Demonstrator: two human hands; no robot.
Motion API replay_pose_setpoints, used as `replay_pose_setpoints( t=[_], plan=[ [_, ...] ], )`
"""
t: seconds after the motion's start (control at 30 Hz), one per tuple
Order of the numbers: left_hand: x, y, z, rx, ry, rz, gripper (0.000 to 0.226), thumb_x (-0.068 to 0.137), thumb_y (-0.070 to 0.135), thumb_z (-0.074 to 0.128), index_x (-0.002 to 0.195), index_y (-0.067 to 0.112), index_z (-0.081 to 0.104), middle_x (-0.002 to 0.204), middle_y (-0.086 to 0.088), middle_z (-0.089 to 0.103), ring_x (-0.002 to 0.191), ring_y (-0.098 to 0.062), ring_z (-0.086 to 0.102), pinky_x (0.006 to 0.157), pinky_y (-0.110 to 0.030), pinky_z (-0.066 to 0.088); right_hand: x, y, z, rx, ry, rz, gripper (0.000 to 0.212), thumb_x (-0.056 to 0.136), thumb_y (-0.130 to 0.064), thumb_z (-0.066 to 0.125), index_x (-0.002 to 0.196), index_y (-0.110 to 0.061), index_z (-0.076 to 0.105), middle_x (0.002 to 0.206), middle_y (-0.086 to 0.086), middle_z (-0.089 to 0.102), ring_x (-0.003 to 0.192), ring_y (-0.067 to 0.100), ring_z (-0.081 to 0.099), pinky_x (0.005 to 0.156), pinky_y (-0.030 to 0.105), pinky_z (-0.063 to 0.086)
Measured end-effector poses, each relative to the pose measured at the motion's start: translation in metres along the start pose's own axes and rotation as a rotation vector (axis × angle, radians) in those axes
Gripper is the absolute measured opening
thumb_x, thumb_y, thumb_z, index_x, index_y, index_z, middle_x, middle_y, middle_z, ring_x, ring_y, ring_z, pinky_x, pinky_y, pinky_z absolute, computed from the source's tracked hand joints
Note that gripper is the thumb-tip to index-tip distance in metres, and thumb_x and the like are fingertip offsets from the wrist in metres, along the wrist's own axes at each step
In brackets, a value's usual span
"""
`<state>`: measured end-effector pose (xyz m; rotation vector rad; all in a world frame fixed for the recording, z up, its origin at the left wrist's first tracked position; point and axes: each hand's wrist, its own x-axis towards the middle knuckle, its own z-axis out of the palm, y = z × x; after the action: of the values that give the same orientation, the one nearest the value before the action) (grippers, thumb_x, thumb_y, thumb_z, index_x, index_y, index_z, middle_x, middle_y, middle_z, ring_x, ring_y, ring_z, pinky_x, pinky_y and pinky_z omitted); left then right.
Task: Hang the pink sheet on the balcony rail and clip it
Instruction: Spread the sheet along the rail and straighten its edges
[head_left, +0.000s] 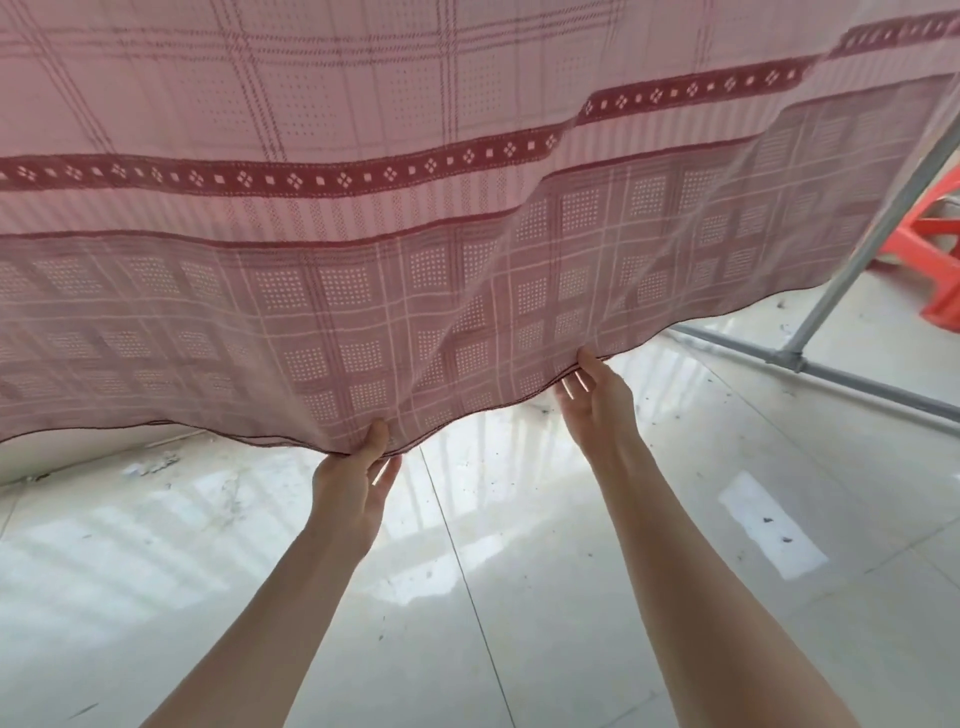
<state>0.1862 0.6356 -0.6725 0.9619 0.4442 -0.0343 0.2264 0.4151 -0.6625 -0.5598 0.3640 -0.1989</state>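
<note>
The pink sheet (363, 218), checked with a dark red patterned band, hangs across the whole upper part of the view in two overlapping layers. Its lower hem sags just above the floor. My left hand (353, 483) pinches that hem between thumb and fingers near the centre. My right hand (597, 400) holds the hem further right, thumb on the front and fingers behind the cloth. Whatever the sheet hangs from is out of view above, and no clips show.
A grey metal frame (789, 358) with a slanted post and a floor bar stands at the right. An orange plastic stool (935, 260) sits behind it. Glossy white floor tiles (467, 597) with scattered dirt specks lie below.
</note>
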Motion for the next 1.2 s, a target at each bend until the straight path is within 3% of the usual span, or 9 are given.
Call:
replay_pose_setpoints(
  t=[0.3,0.4,0.57,0.7,0.9,1.0,1.1,1.13,1.2],
  plan=[
    [-0.001,-0.013,0.015,0.013,-0.015,-0.005,0.015,0.087,0.001,0.058,0.085,0.016,0.060,0.077,0.008,0.068,0.081,-0.010,0.060,0.075,-0.028,0.046,0.006,0.003,-0.033,0.232,0.013,-0.035,0.014,0.091,0.002,0.048,0.097,0.000,0.060,0.085,0.005,0.069,0.079,0.012,0.066,0.072,0.024,0.057],
    [-0.001,-0.015,0.016,-0.001,0.006,-0.002,0.017,0.085,-0.001,0.059,0.084,0.016,0.061,0.067,0.012,0.070,0.081,-0.011,0.061,0.070,-0.027,0.048,0.002,0.001,-0.034,0.267,0.017,-0.042,0.015,0.089,0.006,0.050,0.099,0.003,0.060,0.088,0.008,0.069,0.083,0.014,0.067,0.080,0.027,0.056],
    [-0.002,-0.016,0.016,0.005,0.000,0.015,0.018,0.084,-0.002,0.059,0.086,0.015,0.062,0.072,0.010,0.071,0.082,-0.010,0.063,0.063,-0.024,0.057,0.007,-0.007,-0.032,0.314,0.072,-0.037,0.016,0.086,0.008,0.053,0.099,0.004,0.060,0.084,0.008,0.070,0.079,0.015,0.068,0.085,0.028,0.054],
    [0.001,-0.015,0.017,-0.024,0.033,0.011,0.018,0.084,-0.002,0.059,0.086,0.016,0.061,0.074,0.010,0.071,0.081,-0.009,0.064,0.067,-0.025,0.051,0.004,-0.004,-0.030,0.329,0.060,-0.034,0.016,0.087,0.006,0.053,0.099,0.002,0.061,0.079,0.005,0.073,0.075,0.012,0.070,0.081,0.026,0.055],
    [0.013,-0.012,0.021,-0.008,0.081,-0.005,0.015,0.085,0.002,0.061,0.087,0.016,0.060,0.090,0.005,0.065,0.083,-0.008,0.062,0.072,-0.024,0.048,0.009,0.001,-0.042,0.272,0.068,-0.044,0.035,0.086,0.005,0.054,0.120,-0.003,0.048,0.104,0.007,0.063,0.090,0.013,0.065,0.072,0.021,0.057],
    [0.015,-0.011,0.022,-0.048,0.087,-0.031,0.013,0.086,0.001,0.060,0.087,0.014,0.059,0.089,0.003,0.065,0.085,-0.009,0.062,0.071,-0.025,0.049,0.009,-0.001,-0.040,0.183,0.057,-0.017,0.025,0.086,0.006,0.054,0.110,-0.001,0.057,0.102,0.004,0.064,0.090,0.012,0.065,0.068,0.019,0.055],
    [0.017,-0.010,0.025,-0.147,0.075,-0.094,0.011,0.087,0.003,0.058,0.087,0.014,0.060,0.079,0.005,0.068,0.083,-0.011,0.063,0.071,-0.026,0.051,0.004,-0.007,-0.029,0.139,0.093,0.033,0.018,0.089,0.007,0.047,0.097,-0.002,0.061,0.095,0.004,0.063,0.088,0.013,0.061,0.051,0.015,0.052],
    [0.012,-0.007,0.025,-0.188,0.061,-0.111,0.010,0.088,0.004,0.058,0.088,0.014,0.060,0.080,0.005,0.068,0.083,-0.011,0.063,0.071,-0.027,0.051,0.002,-0.007,-0.027,0.135,0.119,0.033,0.018,0.090,0.007,0.046,0.096,-0.002,0.061,0.095,0.005,0.063,0.089,0.014,0.060,0.053,0.016,0.054],
    [0.011,-0.004,0.023,-0.251,0.056,-0.184,0.007,0.090,0.010,0.056,0.091,0.015,0.060,0.087,0.004,0.064,0.085,-0.012,0.062,0.073,-0.030,0.050,-0.001,-0.004,-0.028,0.044,0.173,-0.025,0.014,0.090,0.001,0.049,0.098,-0.003,0.059,0.096,0.005,0.061,0.091,0.014,0.060,0.077,0.022,0.056]
  ],
)
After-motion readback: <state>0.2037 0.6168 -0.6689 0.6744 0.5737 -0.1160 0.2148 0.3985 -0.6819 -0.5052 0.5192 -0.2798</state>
